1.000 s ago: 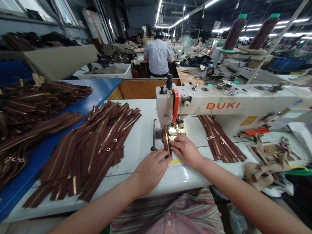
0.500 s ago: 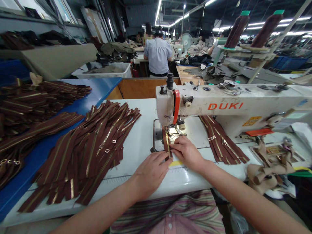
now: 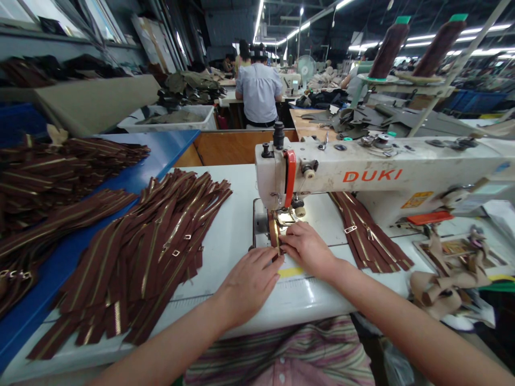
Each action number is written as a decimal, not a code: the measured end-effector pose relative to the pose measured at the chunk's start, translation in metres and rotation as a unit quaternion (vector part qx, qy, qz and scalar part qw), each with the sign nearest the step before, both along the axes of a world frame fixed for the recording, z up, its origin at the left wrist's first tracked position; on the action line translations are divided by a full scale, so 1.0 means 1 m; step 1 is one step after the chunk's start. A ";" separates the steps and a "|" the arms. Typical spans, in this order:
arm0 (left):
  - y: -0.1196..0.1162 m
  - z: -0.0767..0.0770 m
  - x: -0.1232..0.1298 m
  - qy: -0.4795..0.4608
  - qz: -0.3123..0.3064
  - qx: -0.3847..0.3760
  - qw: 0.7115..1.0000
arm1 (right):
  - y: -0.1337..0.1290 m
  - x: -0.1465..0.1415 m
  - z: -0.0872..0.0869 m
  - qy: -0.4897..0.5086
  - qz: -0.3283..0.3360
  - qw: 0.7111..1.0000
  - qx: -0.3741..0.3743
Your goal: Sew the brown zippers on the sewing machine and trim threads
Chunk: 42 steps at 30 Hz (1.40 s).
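A brown zipper with a brass-coloured chain point(image 3: 275, 235) lies under the presser foot of a white DUKI sewing machine point(image 3: 362, 177), running towards me. My right hand point(image 3: 308, 247) presses on its lower part, fingertips against the strip just below the foot. My left hand point(image 3: 249, 282) pinches the zipper's near end from the other side. The needle area is partly hidden by the machine head. A large heap of brown zippers with small metal sliders point(image 3: 148, 252) lies left of my hands.
More brown zippers point(image 3: 366, 233) lie under the machine arm to the right. Beige straps point(image 3: 444, 284) sit at the right edge. Further zippers cover a blue table point(image 3: 52, 187) on the left. Thread cones point(image 3: 388, 45) stand above, and a seated co-worker point(image 3: 259, 91) works beyond.
My hands stay on the zipper at the presser foot, with little shift. The whole view has shifted slightly as my head moved.
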State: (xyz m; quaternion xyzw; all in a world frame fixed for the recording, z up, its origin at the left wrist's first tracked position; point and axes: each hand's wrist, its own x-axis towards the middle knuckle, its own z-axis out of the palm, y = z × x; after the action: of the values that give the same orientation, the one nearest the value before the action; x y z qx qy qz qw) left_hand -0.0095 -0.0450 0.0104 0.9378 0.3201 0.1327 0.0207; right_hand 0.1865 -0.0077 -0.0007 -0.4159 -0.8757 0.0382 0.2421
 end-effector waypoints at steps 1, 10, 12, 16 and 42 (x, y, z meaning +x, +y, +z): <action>0.002 0.000 0.001 0.002 0.003 0.004 1.000 | 0.002 0.000 0.001 -0.006 -0.002 1.000 0.001; 0.021 -0.003 0.005 0.012 0.027 0.031 0.999 | 0.020 -0.002 -0.001 -0.052 -0.015 0.998 0.028; 0.024 -0.003 0.005 0.008 0.032 0.033 0.999 | 0.021 -0.002 -0.003 -0.053 -0.019 0.998 0.034; 0.026 -0.003 0.006 0.001 0.039 0.034 0.999 | 0.021 -0.002 -0.004 -0.047 -0.023 0.998 0.040; 0.032 -0.014 -0.002 -0.037 0.021 0.030 0.999 | 0.094 0.005 0.011 -0.022 -0.180 0.979 -0.090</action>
State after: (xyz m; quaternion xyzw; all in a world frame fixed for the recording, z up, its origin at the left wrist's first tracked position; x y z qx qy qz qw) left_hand -0.0111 -0.0133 -0.0036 0.9253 0.3350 0.1777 0.0016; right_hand 0.1914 0.0865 0.0101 -0.5878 -0.7844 0.0636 0.1876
